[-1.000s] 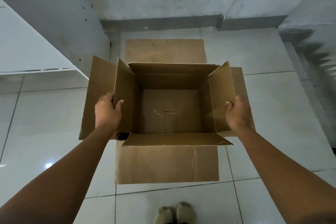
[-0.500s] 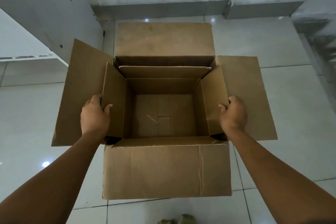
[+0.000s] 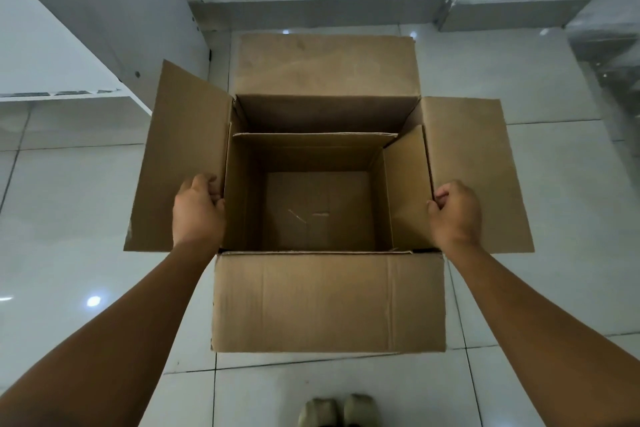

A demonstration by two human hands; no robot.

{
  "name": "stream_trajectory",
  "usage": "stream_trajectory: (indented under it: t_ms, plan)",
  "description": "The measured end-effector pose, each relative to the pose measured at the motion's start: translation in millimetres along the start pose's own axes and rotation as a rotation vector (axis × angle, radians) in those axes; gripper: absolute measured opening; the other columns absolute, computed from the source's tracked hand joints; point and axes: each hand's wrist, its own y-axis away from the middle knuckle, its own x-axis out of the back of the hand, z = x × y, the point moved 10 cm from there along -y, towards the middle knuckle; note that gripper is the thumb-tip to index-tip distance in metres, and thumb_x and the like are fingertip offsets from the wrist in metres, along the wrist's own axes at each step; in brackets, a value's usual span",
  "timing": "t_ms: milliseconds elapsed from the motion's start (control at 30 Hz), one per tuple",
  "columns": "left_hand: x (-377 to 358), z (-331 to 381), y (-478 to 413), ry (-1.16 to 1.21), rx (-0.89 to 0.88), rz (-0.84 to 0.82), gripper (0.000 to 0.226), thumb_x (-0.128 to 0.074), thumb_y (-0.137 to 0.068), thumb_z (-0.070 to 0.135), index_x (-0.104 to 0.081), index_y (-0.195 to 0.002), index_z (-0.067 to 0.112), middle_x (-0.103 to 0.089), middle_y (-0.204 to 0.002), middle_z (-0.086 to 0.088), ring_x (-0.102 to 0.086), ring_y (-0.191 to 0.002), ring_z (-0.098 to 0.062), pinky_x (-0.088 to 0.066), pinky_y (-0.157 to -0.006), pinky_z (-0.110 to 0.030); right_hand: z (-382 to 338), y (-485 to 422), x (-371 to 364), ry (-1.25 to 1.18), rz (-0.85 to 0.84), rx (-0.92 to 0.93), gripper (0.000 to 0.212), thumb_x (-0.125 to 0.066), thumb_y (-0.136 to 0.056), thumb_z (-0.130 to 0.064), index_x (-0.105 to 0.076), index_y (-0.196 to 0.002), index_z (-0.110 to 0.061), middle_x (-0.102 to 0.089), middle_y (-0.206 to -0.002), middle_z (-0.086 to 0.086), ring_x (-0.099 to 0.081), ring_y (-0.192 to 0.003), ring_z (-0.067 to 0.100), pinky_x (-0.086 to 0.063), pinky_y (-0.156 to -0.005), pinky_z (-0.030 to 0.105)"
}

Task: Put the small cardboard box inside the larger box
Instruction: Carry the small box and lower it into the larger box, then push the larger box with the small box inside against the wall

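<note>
The larger cardboard box (image 3: 329, 302) stands open on the tiled floor, its four flaps spread outward. The small cardboard box (image 3: 318, 208), also open and empty, sits down inside it, its flaps upright against the larger box's walls. My left hand (image 3: 197, 211) grips the top edge of the small box's left flap. My right hand (image 3: 455, 210) grips the top edge of its right flap. A gap shows between the small box's far flap and the larger box's far wall.
A white shelf unit (image 3: 59, 45) stands at the left, close to the larger box's left flap. A grey wall base (image 3: 311, 12) runs behind the box. My two shoes (image 3: 337, 411) show at the bottom edge.
Both hands have lowered the small box from above the larger box down into it. The small box's side flaps have folded upright against the larger box's walls.
</note>
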Motion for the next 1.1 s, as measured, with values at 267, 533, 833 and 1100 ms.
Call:
stream_trajectory:
  t_ms: [267,533,833,1100]
  plan:
    - [-4.4,19.4,80.9,-0.036,-0.177,-0.037,0.034,-0.06,-0.089,0.027,-0.058,-0.119,0.012,-0.061,-0.118,-0.011,-0.06,-0.104,-0.025,-0.052,-0.081,-0.034,-25.7,83.8,10.1,0.075,0.023,0.283,0.028,-0.06,-0.088,-0.027,-0.061,-0.102,-0.003,-0.061,-0.097,0.015,-0.058,-0.088,0.026,-0.048,-0.074,0.032]
    - [-75.4,-0.6,130.9,-0.277,-0.263,-0.154,0.077,-0.033,-0.086,0.063,-0.025,-0.148,0.018,-0.018,-0.159,-0.008,-0.005,-0.148,-0.025,-0.002,-0.119,-0.045,7.0,119.0,-29.2,0.292,-0.083,0.354,0.08,-0.051,-0.082,-0.059,-0.032,-0.143,-0.011,-0.017,-0.156,0.021,-0.01,-0.145,0.038,-0.009,-0.116,0.052]
    - [-97.7,-8.9,111.2,-0.289,-0.293,-0.035,0.078,-0.04,-0.088,0.055,-0.015,-0.15,0.015,-0.005,-0.161,-0.011,0.004,-0.148,-0.028,0.005,-0.118,-0.045,14.6,103.9,-54.6,0.317,0.093,0.371,0.086,-0.04,-0.08,-0.066,-0.041,-0.138,-0.003,-0.023,-0.15,0.032,-0.016,-0.14,0.048,-0.014,-0.113,0.053]
    - [-99.6,1.2,57.6,-0.269,-0.314,0.013,0.075,-0.044,-0.089,0.051,-0.02,-0.149,0.013,-0.008,-0.16,-0.013,0.002,-0.148,-0.03,0.001,-0.118,-0.049,-14.5,59.1,-67.9,0.325,0.194,0.394,0.084,-0.038,-0.08,-0.067,-0.047,-0.133,-0.002,-0.032,-0.145,0.034,-0.026,-0.135,0.051,-0.024,-0.109,0.057]
